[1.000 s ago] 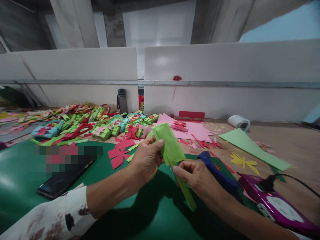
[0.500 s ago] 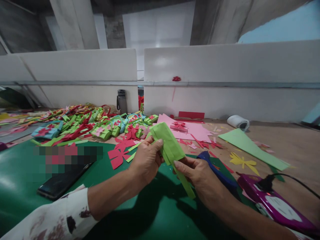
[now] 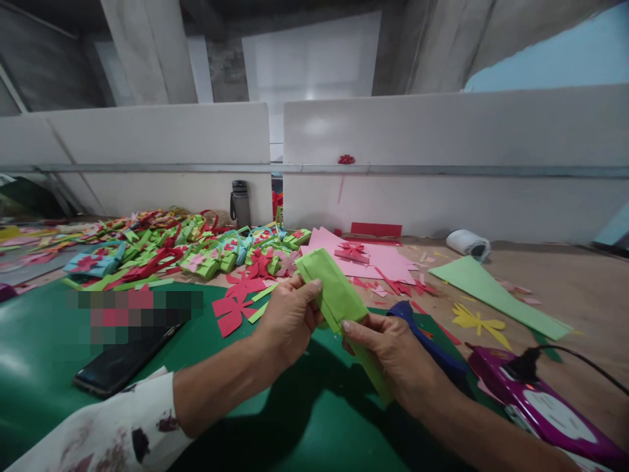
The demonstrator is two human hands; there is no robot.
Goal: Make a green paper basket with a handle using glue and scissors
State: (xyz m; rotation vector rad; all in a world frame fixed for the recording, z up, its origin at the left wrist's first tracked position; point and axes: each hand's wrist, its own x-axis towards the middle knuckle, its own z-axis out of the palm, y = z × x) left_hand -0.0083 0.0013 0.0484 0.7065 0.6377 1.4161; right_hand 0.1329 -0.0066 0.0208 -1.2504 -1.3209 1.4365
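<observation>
A folded piece of bright green paper (image 3: 334, 288) is held up between my two hands, above the green mat (image 3: 275, 432). My left hand (image 3: 287, 318) pinches its left edge between thumb and fingers. Its lower right end is in the grip of my right hand (image 3: 390, 347), the thumb lying on top. From there a narrow green flap slants down, partly hidden behind the right hand. Red flower cut-outs (image 3: 232, 316) and thin green strips lie just left of the paper. Close behind my right hand lies a blue curved tool (image 3: 432, 351), partly covered, its kind unclear.
Small green paper bags (image 3: 201, 262) with flowers are heaped at the back left, near a grey bottle (image 3: 240, 204). A black phone (image 3: 122, 360) lies left. To the right are a purple power strip (image 3: 560, 406), a light green sheet (image 3: 496, 295) and a yellow flower (image 3: 476, 321).
The green paper has shifted slightly down and right, and its narrow flap sits closer to my right palm. Both hands keep their hold on the paper.
</observation>
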